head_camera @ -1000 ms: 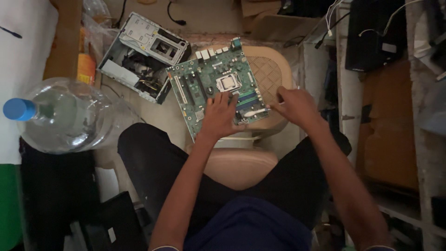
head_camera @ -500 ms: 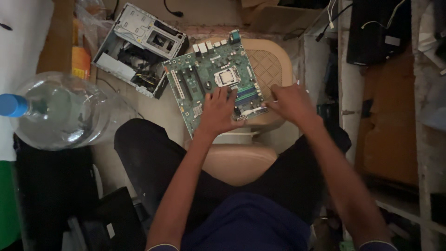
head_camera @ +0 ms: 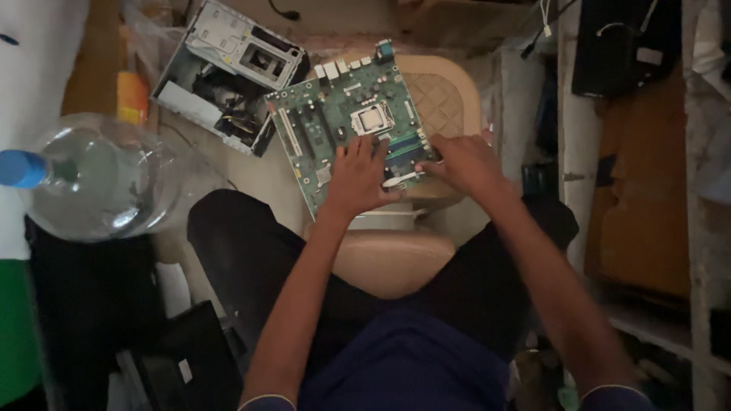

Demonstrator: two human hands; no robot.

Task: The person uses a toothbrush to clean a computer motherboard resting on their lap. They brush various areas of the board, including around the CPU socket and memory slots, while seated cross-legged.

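Observation:
A green computer motherboard (head_camera: 335, 114) lies tilted on a beige plastic stool (head_camera: 445, 95) in front of me. A square silver processor socket (head_camera: 371, 119) sits near its middle. My left hand (head_camera: 354, 179) rests flat on the board's near edge, fingers spread towards the socket. My right hand (head_camera: 464, 164) presses on the board's right near corner by the long memory slots (head_camera: 407, 148). What the right fingertips grip is hidden. My dark-trousered knees frame the stool.
An open grey computer case (head_camera: 225, 72) lies on the floor at upper left. A large clear water jug with a blue cap (head_camera: 99, 179) stands at left. Dark electronics boxes (head_camera: 624, 46) and a brown cabinet (head_camera: 643, 205) fill the right side. Black items (head_camera: 183, 358) lie at lower left.
Both hands have stayed on the motherboard's near edge. The view has shifted slightly. The right hand has moved a little closer to the memory slots.

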